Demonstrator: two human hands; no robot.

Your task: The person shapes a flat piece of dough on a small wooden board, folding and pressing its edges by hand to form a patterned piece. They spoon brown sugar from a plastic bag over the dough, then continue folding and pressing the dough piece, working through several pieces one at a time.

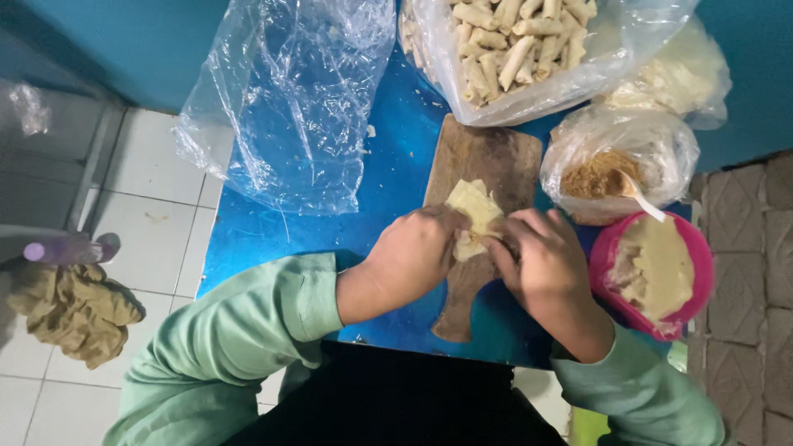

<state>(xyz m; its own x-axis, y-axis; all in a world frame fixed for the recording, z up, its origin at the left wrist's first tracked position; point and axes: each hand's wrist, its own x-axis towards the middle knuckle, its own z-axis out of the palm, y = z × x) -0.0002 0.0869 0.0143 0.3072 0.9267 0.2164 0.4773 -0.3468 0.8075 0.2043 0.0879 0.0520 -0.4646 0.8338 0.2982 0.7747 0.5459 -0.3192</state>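
Observation:
A pale thin pastry wrapper (472,206) lies on a wooden cutting board (487,161) on a blue table. My left hand (413,252) and my right hand (537,260) both grip the wrapper's near edge, fingers curled over it from either side. A bit of brownish filling shows between my fingers. Both sleeves are light green.
A plastic bag of finished rolls (512,45) sits at the table's far side. A bag of brown filling (607,169) holds a white spoon (640,194). A pink bowl (690,248) with pale wrappers stands at right. Crumpled clear plastic (289,107) lies left; a brown cloth (74,310) is on the tiled floor.

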